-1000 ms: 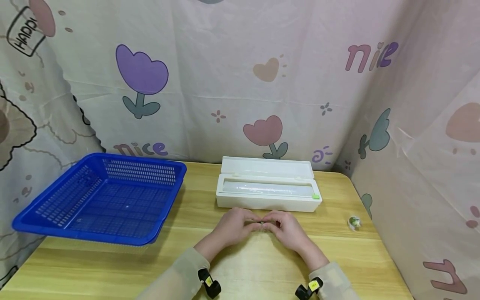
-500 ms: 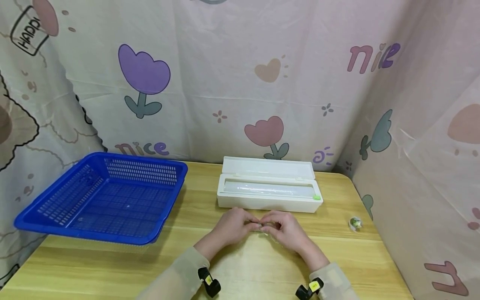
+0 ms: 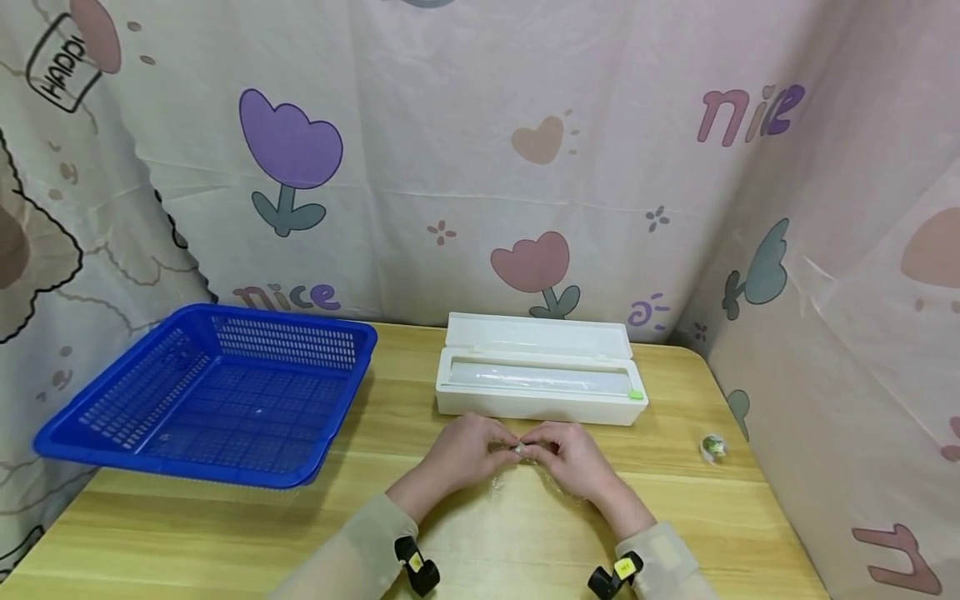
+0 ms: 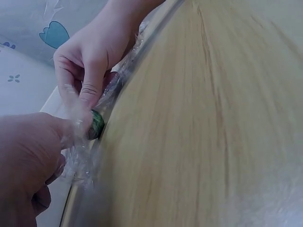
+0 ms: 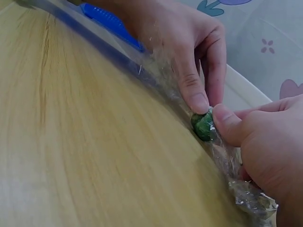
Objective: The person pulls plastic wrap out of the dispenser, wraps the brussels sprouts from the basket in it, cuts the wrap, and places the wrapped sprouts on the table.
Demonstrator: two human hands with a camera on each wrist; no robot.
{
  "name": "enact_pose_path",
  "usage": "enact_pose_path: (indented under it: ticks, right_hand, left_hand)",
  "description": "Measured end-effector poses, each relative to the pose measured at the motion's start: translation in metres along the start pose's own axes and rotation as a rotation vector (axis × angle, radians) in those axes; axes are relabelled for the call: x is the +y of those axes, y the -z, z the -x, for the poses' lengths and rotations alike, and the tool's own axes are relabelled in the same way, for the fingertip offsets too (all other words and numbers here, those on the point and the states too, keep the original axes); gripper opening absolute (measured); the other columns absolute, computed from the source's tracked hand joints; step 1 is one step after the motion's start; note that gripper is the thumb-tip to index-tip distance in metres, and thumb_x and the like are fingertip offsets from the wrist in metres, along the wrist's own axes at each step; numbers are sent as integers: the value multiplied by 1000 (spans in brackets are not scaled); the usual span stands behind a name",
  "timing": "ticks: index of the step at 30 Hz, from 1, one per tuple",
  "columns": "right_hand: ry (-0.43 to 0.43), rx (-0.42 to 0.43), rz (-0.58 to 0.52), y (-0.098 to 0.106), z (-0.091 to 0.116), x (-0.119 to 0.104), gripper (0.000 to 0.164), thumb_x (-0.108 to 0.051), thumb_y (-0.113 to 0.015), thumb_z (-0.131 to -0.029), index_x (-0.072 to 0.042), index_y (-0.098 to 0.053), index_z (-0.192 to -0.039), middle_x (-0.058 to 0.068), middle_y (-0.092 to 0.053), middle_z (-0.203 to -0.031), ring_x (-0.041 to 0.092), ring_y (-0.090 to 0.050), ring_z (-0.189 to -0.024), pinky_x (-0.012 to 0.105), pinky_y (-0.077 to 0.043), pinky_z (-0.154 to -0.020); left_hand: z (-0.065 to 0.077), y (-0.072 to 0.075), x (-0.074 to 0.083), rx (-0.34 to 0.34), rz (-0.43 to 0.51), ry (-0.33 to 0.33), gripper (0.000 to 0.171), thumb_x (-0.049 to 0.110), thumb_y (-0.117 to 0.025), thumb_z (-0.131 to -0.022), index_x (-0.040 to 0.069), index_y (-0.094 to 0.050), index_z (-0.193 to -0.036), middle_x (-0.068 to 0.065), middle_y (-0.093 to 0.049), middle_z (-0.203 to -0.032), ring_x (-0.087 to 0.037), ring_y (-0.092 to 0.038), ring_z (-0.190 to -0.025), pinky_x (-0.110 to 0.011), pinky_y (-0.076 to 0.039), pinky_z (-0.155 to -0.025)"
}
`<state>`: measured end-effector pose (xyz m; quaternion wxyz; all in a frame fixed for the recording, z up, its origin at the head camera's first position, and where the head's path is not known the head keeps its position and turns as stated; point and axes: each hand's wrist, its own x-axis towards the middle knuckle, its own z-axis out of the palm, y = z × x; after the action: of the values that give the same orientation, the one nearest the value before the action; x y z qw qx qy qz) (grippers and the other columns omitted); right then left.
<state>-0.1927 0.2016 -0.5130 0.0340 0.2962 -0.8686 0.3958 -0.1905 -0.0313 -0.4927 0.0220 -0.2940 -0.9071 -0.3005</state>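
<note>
My left hand [image 3: 467, 450] and right hand [image 3: 567, 458] meet just in front of the white box. Between their fingertips is a small, rounded, dark green object [image 5: 202, 126] wrapped in clear plastic film [image 5: 225, 158]. Each hand pinches the film beside the object with thumb and fingers. Crumpled film trails off on both sides, under the hands. In the left wrist view the green object [image 4: 97, 125] sits low over the table, partly covered by fingers and film. What kind of thing it is, I cannot tell.
Behind the hands stands an open white box [image 3: 540, 407] with a roll of cling film [image 3: 536, 377] and a green slider [image 3: 635, 395]. A blue plastic basket [image 3: 225, 477] occupies the left. Toward the right edge lies a small green-and-white wrapped bundle [image 3: 713, 448].
The hands stay together while their fingertips shift slightly around the green object. More loose film now shows below both hands. The box, basket and bundle stay in place.
</note>
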Motion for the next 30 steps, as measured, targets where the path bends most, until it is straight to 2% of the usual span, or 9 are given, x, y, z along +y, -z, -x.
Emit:
enact_pose_path:
  ticks: [5,10,13,16,19,22,25,30]
  right_hand:
    - [-18,-20,3,3,0,-1,15,-20,-80,-96,-22,-82,-111,-16,-76,-105,4,-66,-81,28,-56,-71]
    - [64,-18,-16,4,1,0,23,-23,-86,-91,-21,-81,-113,-13,-75,-110,5,-63,-80,27,-54,-68]
    - [92,-8,-14,3,2,1,25,-22,-88,-89,-20,-81,-113,-12,-75,-110,5,-60,-74,26,-51,-62]
    - [83,-6,-4,2,2,0,22,-19,-88,-90,-21,-82,-111,-13,-75,-111,4,-61,-75,25,-52,-63]
    - [61,-6,12,2,1,-1,20,-18,-87,-91,-22,-83,-110,-15,-74,-110,3,-62,-77,25,-53,-65]
    - [42,-9,28,3,2,-4,19,-19,-87,-91,-23,-82,-108,-16,-74,-105,3,-61,-73,26,-53,-63]
    - [33,-9,47,3,3,-6,20,-21,-87,-90,-24,-80,-109,-17,-73,-100,4,-59,-70,27,-52,-62]
    - [22,-15,72,2,5,-11,22,-22,-87,-90,-25,-79,-111,-17,-70,-95,5,-57,-69,27,-51,-61]
  left_hand:
    - [-1,1,-1,-10,-19,-19,18,35,-79,-98,24,-85,-112,15,-77,-107,-4,-71,-99,-29,-57,-81]
    - [-2,2,-3,-47,40,23,19,33,-77,-99,23,-84,-113,14,-77,-108,-1,-66,-83,-27,-53,-72]
    - [-2,1,-4,-61,92,64,18,33,-77,-100,23,-84,-113,13,-77,-110,-1,-65,-85,-29,-53,-75]
    - [-2,0,-5,-55,100,70,17,34,-78,-99,24,-85,-111,15,-77,-109,-2,-67,-94,-31,-55,-81]
    - [-1,0,-5,-32,49,32,16,35,-81,-96,26,-85,-109,19,-75,-107,-4,-68,-98,-31,-55,-83]
    - [0,1,-4,-6,-23,-20,14,33,-84,-93,28,-85,-105,21,-72,-104,-4,-67,-95,-28,-55,-80]
    - [0,4,0,-2,-92,-66,13,30,-85,-91,28,-86,-103,19,-70,-100,-3,-65,-87,-25,-52,-70]
    - [4,7,6,-21,-217,-125,14,30,-82,-94,32,-85,-108,18,-70,-97,1,-60,-77,-22,-45,-59]
